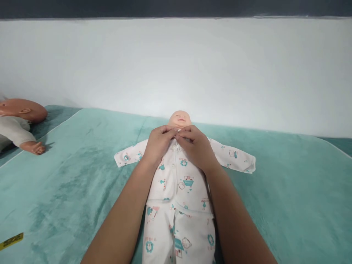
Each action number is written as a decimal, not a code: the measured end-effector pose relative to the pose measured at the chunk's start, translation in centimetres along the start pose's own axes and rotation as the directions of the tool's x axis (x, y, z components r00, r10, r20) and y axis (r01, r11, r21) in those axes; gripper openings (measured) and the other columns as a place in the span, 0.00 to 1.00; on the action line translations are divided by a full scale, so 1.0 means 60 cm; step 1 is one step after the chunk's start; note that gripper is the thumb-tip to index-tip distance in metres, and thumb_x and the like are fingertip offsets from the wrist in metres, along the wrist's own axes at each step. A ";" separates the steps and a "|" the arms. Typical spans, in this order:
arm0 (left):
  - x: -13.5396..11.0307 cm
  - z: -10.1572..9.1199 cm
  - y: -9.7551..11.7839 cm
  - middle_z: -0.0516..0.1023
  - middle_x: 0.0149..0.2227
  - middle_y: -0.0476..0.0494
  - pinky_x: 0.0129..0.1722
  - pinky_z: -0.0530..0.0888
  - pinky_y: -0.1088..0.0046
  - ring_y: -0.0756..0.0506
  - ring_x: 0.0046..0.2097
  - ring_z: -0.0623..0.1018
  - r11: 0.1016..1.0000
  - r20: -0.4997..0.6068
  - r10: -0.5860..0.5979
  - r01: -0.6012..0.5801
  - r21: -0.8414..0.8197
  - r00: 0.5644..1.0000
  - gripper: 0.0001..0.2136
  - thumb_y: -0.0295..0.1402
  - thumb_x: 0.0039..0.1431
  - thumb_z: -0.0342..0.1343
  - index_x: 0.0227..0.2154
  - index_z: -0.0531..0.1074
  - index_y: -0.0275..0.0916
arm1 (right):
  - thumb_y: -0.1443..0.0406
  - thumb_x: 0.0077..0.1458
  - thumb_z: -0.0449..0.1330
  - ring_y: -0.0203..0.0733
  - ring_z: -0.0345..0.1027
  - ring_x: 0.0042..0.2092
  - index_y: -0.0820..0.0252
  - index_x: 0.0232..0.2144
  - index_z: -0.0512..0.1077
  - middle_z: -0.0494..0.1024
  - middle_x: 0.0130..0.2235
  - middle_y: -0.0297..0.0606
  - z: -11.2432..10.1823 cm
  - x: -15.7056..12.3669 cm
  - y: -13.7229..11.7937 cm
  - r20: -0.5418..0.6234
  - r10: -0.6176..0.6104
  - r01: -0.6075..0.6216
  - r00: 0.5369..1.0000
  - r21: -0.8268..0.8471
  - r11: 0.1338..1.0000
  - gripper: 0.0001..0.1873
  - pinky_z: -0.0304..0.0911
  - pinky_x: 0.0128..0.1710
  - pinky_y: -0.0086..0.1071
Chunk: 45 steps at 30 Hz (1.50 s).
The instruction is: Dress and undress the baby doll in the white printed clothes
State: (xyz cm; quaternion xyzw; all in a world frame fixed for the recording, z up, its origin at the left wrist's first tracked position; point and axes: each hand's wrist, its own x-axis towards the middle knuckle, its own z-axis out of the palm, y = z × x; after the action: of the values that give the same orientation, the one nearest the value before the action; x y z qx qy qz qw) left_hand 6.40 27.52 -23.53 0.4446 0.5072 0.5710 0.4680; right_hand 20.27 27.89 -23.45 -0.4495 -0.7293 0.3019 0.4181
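A baby doll (180,118) lies on its back, its head toward the wall. It wears a white printed jacket (189,189) with a front opening and matching printed trousers (195,234). At the collar, my left hand (160,143) pinches the jacket's edge from the left side. My right hand (195,145) pinches the same spot from the right, and the fingertips of both hands meet just below the doll's chin. The fingers hide the collar fastening. Both sleeves stretch out sideways, and no doll hands show at the cuffs.
A teal plush blanket (288,190) spreads beneath the doll. Another doll (24,110) in a pale top lies at the far left. A yellow strip with dark print (11,241) is at the lower left. The white wall (176,66) rises behind the blanket.
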 end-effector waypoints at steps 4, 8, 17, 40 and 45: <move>0.000 -0.002 -0.001 0.80 0.30 0.45 0.36 0.70 0.71 0.47 0.33 0.76 1.000 -0.018 0.001 -0.001 -0.004 1.000 0.07 0.36 0.49 0.62 0.28 0.78 0.37 | 0.63 0.57 0.58 0.37 0.71 0.42 0.53 0.28 0.79 0.78 0.41 0.32 -0.006 -0.001 0.001 0.008 -0.033 0.033 0.999 0.033 0.999 0.10 0.63 0.44 0.33; 0.001 -0.002 -0.004 0.80 0.31 0.45 0.37 0.70 0.72 0.48 0.34 0.76 0.996 0.001 0.065 -0.065 0.053 0.998 0.07 0.34 0.51 0.60 0.29 0.78 0.37 | 0.63 0.54 0.62 0.38 0.72 0.46 0.52 0.29 0.80 0.79 0.42 0.31 -0.011 0.000 0.007 0.008 0.024 -0.025 1.000 0.161 0.987 0.06 0.65 0.48 0.34; -0.003 -0.006 0.003 0.80 0.31 0.45 0.34 0.69 0.74 0.48 0.33 0.76 0.985 0.022 0.062 -0.065 0.160 0.998 0.12 0.31 0.49 0.58 0.38 0.78 0.37 | 0.64 0.52 0.62 0.37 0.72 0.46 0.52 0.28 0.79 0.78 0.45 0.30 -0.014 0.004 0.014 0.050 0.007 -0.014 0.999 0.137 0.991 0.05 0.64 0.46 0.33; 0.001 -0.003 -0.002 0.73 0.26 0.51 0.35 0.67 0.74 0.51 0.30 0.70 0.994 -0.023 0.095 -0.093 0.060 0.995 0.09 0.29 0.49 0.57 0.34 0.77 0.40 | 0.63 0.51 0.61 0.36 0.70 0.40 0.56 0.37 0.76 0.79 0.40 0.34 -0.003 0.008 0.009 -0.042 0.102 -0.092 0.994 0.186 0.978 0.10 0.64 0.42 0.32; 0.001 -0.005 -0.005 0.73 0.27 0.51 0.36 0.67 0.74 0.50 0.31 0.70 0.996 0.009 0.091 -0.091 0.015 0.996 0.09 0.30 0.50 0.58 0.35 0.76 0.41 | 0.63 0.52 0.59 0.35 0.69 0.38 0.56 0.35 0.76 0.78 0.38 0.32 -0.002 0.007 0.005 -0.056 0.104 -0.095 0.993 0.142 0.985 0.08 0.64 0.40 0.32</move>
State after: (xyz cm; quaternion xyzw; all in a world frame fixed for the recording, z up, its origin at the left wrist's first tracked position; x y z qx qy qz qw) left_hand 6.13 27.53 -23.85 0.4730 0.4889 0.5860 0.4403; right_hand 20.39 28.42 -23.52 -0.4645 -0.6696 0.3584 0.4555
